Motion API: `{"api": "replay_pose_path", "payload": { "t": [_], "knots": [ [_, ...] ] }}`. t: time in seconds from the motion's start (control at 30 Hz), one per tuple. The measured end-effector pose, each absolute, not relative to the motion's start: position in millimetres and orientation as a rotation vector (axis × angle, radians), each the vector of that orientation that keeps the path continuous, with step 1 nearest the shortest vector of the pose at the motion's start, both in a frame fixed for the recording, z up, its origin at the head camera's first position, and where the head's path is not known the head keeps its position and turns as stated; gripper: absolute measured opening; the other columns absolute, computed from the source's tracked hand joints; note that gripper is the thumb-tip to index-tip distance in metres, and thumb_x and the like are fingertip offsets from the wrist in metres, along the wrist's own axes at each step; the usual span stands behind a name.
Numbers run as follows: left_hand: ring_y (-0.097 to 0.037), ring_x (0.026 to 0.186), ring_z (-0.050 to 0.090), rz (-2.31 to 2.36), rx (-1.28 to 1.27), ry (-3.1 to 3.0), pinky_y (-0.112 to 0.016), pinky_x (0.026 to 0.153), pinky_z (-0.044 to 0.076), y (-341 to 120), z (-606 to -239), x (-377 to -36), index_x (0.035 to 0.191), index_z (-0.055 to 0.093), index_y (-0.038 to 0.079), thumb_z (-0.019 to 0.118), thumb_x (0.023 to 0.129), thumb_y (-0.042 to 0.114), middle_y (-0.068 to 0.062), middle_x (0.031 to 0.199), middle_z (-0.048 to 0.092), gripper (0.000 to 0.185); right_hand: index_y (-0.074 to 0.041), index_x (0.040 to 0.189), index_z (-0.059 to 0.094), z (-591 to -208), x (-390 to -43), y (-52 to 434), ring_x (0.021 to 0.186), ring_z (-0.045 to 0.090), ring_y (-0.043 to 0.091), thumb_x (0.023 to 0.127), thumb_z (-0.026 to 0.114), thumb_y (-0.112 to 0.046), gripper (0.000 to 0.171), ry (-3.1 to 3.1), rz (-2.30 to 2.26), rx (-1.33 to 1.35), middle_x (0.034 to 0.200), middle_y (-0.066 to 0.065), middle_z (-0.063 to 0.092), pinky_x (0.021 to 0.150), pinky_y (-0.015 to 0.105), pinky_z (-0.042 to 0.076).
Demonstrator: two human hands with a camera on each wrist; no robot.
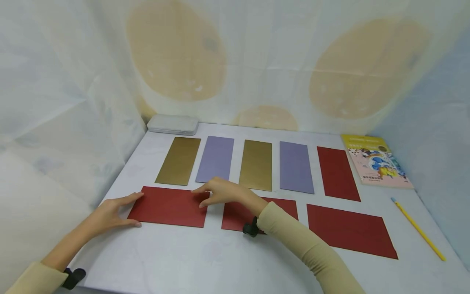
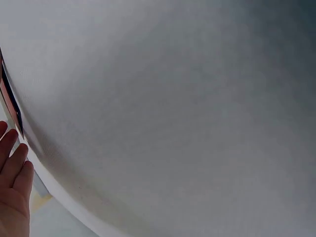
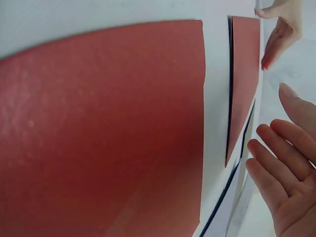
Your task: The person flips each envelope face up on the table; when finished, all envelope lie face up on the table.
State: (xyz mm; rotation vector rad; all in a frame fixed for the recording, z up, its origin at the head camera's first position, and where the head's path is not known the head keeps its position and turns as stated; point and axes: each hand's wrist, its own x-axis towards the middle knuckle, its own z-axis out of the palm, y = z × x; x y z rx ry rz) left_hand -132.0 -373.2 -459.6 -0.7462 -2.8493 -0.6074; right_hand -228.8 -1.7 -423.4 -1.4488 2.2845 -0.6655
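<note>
Both flat, left hand point(image 1: 111, 212) and right hand point(image 1: 220, 192) touch the red card point(image 1: 169, 207)

White table point(image 1: 191, 261). Far row beyond hands: two gold sheets point(image 1: 178, 160), two lilac sheets point(image 1: 215, 159), one red. Near row: three red sheets point(image 1: 169, 206). Grey case, book, yellow pencil point(image 1: 418, 229) at edges.

At my two o'clock lies a picture book point(image 1: 377, 160), a yellow pencil point(image 1: 418, 229) below it; a white case point(image 1: 173, 124) at eleven.
</note>
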Motion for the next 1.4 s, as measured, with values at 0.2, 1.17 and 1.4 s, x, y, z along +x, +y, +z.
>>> {"api": "replay_pose_path", "payload": {
  "t": [0.2, 1.17, 1.4],
  "knots": [
    [-0.037, 0.112, 0.058, -0.65, -0.777, -2.828, 0.0, 0.09, 0.027, -371, -462, -135, 0.135, 0.057, 0.006, 0.088, 0.063, 0.043, -0.017, 0.127, 0.061, 0.086, -0.007, 0.13, 0.062, -429, -229, -2, 0.082, 0.055, 0.012, 0.087, 0.074, -0.022, 0.047, 2.283, -0.64, -1.41, 0.122, 0.003, 0.066, 0.069, 0.018, 0.039],
    [-0.034, 0.112, 0.059, -0.752, -0.494, -2.987, -0.041, 0.082, 0.049, -367, -446, -119, 0.135, 0.06, 0.016, 0.076, 0.082, 0.043, -0.008, 0.126, 0.063, 0.061, -0.012, 0.13, 0.063, -430, -222, 11, 0.071, 0.045, 0.002, 0.094, 0.066, -0.025, 0.039, 2.241, -0.689, -1.399, 0.12, -0.002, 0.066, 0.066, 0.017, 0.038],
    [-0.035, 0.11, 0.06, -0.743, -0.487, -3.011, -0.05, 0.082, 0.048, -364, -433, -118, 0.132, 0.062, 0.013, 0.071, 0.087, 0.039, -0.01, 0.122, 0.065, 0.052, -0.014, 0.13, 0.063, -427, -221, 20, 0.112, 0.057, 0.001, 0.097, 0.06, -0.027, 0.036, 2.157, -0.762, -1.371, 0.119, -0.006, 0.067, 0.094, 0.019, 0.041]
  ]
}}
